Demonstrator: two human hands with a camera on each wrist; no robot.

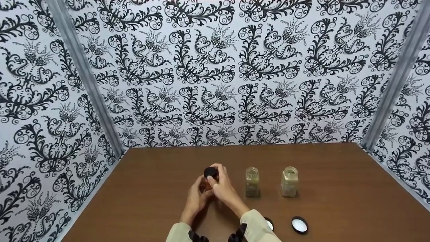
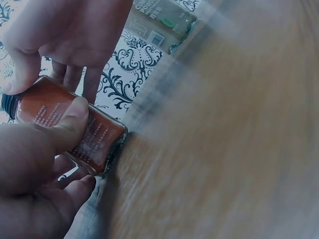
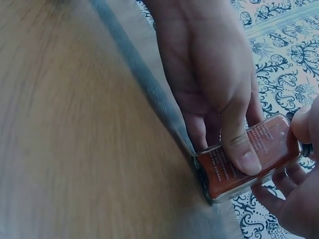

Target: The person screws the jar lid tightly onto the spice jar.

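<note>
A square glass spice jar [image 2: 47,102] of orange-red powder stands on the table between my hands, its black lid [image 1: 210,172] on top. My left hand [image 1: 196,200] holds the jar's body, the thumb lying across the printed side in both wrist views. From the other side, my right hand [image 1: 221,186] grips the lid with thumb and fingers. To the right of my hands are two lidless glass jars, one with greenish powder [image 1: 252,185] and one with paler powder [image 1: 289,184].
Two black lids with white insides lie near the front: one in full view [image 1: 300,225], the other [image 1: 270,224] partly behind my right sleeve. Patterned wall panels [image 1: 215,74] enclose the brown table [image 1: 161,164] at the back and sides.
</note>
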